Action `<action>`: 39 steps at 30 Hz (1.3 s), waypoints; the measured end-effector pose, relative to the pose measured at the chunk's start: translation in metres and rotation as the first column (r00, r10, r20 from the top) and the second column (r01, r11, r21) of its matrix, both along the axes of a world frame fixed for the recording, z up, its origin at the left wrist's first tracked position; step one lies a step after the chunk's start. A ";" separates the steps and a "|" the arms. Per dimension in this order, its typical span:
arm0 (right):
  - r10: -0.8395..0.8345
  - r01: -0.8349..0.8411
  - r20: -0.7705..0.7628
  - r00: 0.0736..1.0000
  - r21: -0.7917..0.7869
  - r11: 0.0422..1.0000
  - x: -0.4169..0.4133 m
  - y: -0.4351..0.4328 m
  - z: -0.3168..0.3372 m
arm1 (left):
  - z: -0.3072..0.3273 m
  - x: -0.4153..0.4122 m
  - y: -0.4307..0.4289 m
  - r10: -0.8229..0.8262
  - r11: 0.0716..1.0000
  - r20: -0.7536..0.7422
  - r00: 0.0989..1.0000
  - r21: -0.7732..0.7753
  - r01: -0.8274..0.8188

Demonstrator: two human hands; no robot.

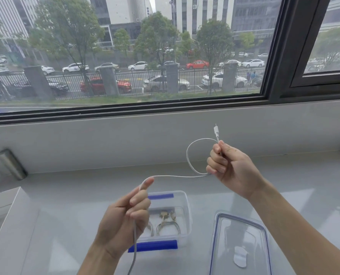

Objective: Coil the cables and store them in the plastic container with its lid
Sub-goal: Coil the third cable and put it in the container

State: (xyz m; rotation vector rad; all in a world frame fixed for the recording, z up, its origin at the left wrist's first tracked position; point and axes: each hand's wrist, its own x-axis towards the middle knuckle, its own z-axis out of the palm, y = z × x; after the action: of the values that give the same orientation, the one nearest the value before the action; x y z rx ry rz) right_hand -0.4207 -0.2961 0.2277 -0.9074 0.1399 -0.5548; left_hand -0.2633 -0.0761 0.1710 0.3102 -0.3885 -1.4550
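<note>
Person holds a white cable [173,176] in the air w/ both hands, one loop made.

Right hand [227,165], at 2 o'clock from the left hand [125,217], grips the loop closed, plug end pointing to 12. Left hand pinches the cable btw thumb and fingers; the rest hangs down to 6. Below, the open plastic container [187,211] has coiled cables [166,225] inside. The lid [238,245] lies flat at its 3 o'clock, just beside.

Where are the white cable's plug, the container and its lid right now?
white cable's plug [216,131], head view: on the connector body above the right fist.
container [187,205], head view: on its bare right wall.
lid [242,235], head view: on its clear centre panel.
</note>
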 end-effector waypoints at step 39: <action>0.104 -0.104 0.007 0.995 0.027 0.994 0.010 0.047 -0.032 | 0.024 -0.086 -0.092 0.341 0.490 0.851 -0.400 -0.524 -0.696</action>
State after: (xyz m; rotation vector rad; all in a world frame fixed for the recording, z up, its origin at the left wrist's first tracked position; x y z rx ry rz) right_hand -0.4112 -0.2496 0.1960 -0.8812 0.0940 -0.4575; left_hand -0.3492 -0.1680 0.1949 1.6497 -1.0057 0.1716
